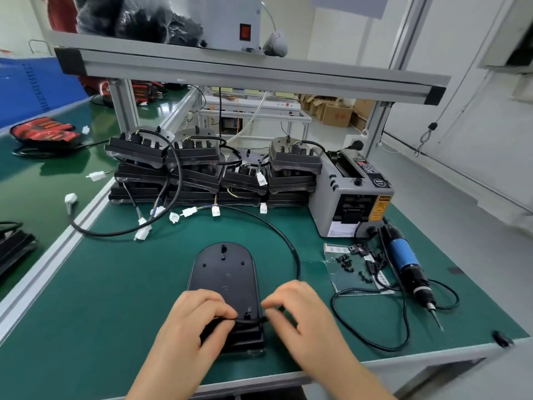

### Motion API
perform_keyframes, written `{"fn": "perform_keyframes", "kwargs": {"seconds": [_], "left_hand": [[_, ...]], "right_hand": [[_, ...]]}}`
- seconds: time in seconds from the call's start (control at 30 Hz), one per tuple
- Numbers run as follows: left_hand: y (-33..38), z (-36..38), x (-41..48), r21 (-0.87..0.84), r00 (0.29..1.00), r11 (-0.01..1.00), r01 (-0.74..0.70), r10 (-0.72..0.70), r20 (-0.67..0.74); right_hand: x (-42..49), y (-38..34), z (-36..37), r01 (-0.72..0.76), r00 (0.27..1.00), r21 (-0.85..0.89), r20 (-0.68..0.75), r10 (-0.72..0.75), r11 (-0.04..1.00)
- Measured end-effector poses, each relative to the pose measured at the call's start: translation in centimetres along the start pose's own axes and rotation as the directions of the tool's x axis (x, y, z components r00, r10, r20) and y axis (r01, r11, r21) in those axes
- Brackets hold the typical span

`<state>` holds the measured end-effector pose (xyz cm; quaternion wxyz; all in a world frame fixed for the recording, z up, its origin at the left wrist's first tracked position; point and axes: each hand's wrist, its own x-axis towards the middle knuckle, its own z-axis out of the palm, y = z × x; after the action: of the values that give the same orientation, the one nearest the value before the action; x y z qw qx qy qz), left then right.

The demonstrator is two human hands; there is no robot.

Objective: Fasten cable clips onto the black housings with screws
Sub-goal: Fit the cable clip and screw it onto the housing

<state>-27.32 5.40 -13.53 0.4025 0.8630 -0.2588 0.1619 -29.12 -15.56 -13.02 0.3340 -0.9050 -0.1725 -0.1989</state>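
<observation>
Cable [250, 321] is pinched across the housing [225, 272] by left hand [199, 321] and right hand [302, 310]; if either grip is eased, its seating may be lost.

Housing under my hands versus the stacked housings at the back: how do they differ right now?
The front housing lies alone, flat on the mat; the stacked housings are piled in layers. The left hand and right hand pinch the front housing's cable across its near end; the stacked housings are untouched. Both are black with black cables.

A smooth, faintly glossy black plastic housing [225, 272] lies on a matt green mat [115, 284] edged with brushed aluminium.
</observation>
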Motion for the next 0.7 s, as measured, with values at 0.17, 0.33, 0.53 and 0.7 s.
{"fn": "perform_keyframes", "kwargs": {"seconds": [0.17,0.33,0.53,0.7], "left_hand": [[0.1,0.0,0.0,-0.007,1.0,1.0,-0.002,0.002,0.006],[-0.1,0.1,0.1,-0.036,1.0,0.999,-0.015,0.015,-0.016],[-0.3,0.3,-0.1,-0.023,1.0,1.0,-0.003,0.003,-0.02],[-0.1,0.2,-0.1,-0.021,1.0,1.0,0.0,-0.001,-0.018]], "right_hand": [[1.1,5.4,-5.8,-0.359,0.933,-0.244,-0.124,0.338,0.901],[1.7,10.5,-11.2,-0.439,0.861,-0.736,-0.181,0.476,0.515],[2.5,13.1,-10.3,-0.27,0.868,-0.906,-0.082,0.491,0.326],[2.5,14.2,-9.5,-0.225,0.875,-0.933,-0.067,0.48,0.28]]}}
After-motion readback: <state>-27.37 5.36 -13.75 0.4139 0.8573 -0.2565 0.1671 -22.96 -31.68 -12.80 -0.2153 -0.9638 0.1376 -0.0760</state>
